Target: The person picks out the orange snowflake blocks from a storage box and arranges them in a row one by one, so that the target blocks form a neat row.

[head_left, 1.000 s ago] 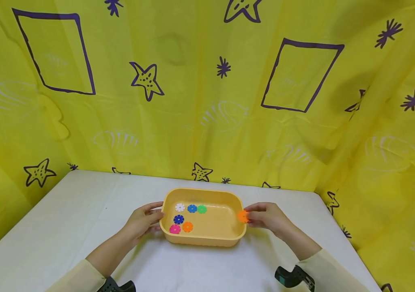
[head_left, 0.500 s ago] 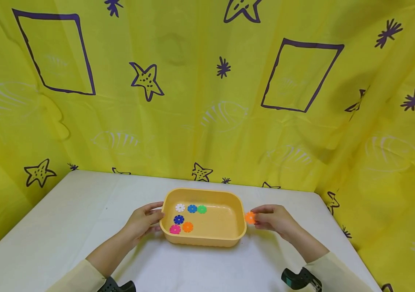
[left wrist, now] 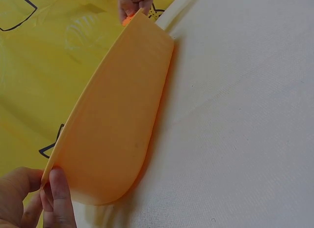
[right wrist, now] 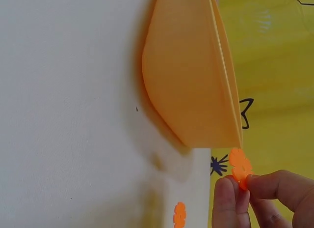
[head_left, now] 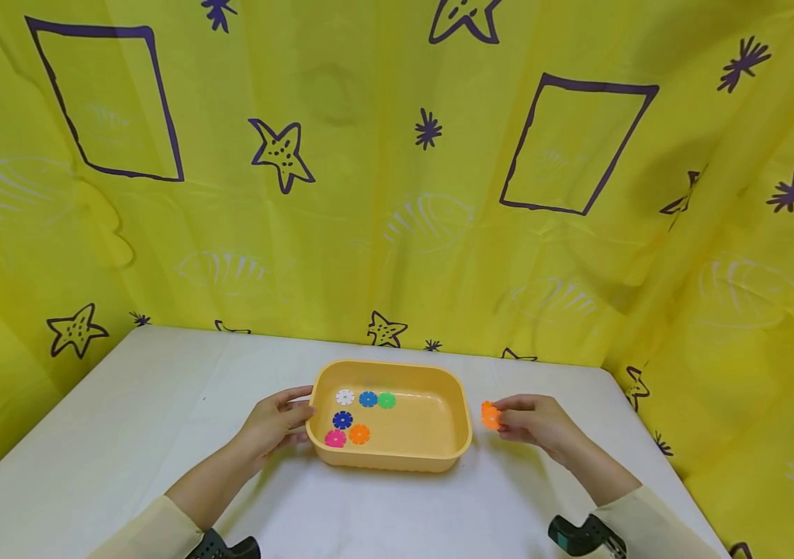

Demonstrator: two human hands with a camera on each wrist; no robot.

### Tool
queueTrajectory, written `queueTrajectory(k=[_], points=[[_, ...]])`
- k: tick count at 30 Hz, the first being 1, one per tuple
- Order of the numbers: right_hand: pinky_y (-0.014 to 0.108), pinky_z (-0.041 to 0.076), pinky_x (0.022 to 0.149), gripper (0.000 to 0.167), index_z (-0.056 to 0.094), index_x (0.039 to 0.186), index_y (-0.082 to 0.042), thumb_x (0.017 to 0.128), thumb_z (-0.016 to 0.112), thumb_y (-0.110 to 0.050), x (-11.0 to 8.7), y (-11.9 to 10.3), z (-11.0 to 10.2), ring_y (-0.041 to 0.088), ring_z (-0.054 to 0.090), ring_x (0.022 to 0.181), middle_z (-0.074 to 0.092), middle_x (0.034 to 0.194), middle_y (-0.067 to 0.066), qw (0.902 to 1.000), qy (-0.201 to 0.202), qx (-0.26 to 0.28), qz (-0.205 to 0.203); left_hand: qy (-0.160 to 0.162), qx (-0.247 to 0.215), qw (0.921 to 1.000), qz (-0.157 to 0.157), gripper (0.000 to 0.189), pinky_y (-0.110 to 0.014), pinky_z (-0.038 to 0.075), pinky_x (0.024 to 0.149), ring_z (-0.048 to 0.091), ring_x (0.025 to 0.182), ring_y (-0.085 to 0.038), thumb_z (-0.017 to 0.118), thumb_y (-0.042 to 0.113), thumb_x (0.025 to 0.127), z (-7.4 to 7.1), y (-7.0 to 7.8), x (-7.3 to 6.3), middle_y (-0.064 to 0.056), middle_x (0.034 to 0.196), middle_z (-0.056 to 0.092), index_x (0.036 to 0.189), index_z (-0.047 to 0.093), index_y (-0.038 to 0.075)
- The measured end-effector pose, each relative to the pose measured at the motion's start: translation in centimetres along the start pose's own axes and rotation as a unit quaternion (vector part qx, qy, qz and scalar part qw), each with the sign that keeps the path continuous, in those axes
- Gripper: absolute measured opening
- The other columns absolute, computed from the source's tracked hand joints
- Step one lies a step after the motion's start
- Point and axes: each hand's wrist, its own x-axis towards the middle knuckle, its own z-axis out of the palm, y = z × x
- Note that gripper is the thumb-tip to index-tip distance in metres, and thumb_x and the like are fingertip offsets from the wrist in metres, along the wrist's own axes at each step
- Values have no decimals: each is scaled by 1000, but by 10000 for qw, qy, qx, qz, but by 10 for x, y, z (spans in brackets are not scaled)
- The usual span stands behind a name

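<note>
A shallow yellow-orange plastic tray rests on the table, and my left hand grips its left rim between thumb and fingers. To the right of the tray, apart from it, my right hand pinches an orange notched snowflake disc by its edge. Inside the tray's left half lie a white disc, a light blue disc, a green disc, a dark blue disc, a pink disc and another orange disc.
The right wrist view has one more orange disc on the white table surface below the right hand; the head view does not show it. A yellow curtain with dark star drawings hangs behind and beside the white tabletop.
My right hand has moved rightward, carrying the orange disc from the tray's right rim to a spot beside the tray. My left hand and the tray have stayed put.
</note>
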Motion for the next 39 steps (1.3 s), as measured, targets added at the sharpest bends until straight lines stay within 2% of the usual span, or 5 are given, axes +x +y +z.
queueTrajectory(k=[10,13,21,39], points=[[30,61,74,34,58,117,19,89,62,0,0,8,-6,16,70,74,67,87,6,9998,23,173,-31,42,23,9999,-123,49,-28,59,71,67,82,-19,64,12,95,0,-1,3,-21,128,57,141,50,8],[31,61,74,34,59,117,18,89,63,0,2,12,-7,17,70,74,67,86,6,9996,161,213,47,51,-16,9999,-106,49,-28,59,70,67,81,-19,65,12,94,0,-1,3,-20,125,58,141,51,7],[29,61,72,35,57,117,20,88,63,2,3,21,-7,14,70,71,68,82,5,9988,188,450,54,36,-93,10000,9,47,-30,60,69,67,79,-17,64,10,94,0,0,1,-21,124,58,139,52,5],[30,60,72,30,60,115,16,91,64,-1,11,38,-12,17,71,75,69,87,5,9974,539,362,308,48,8,10000,-48,48,-30,60,70,67,80,-17,65,12,94,0,-1,2,-21,124,58,140,51,7]])
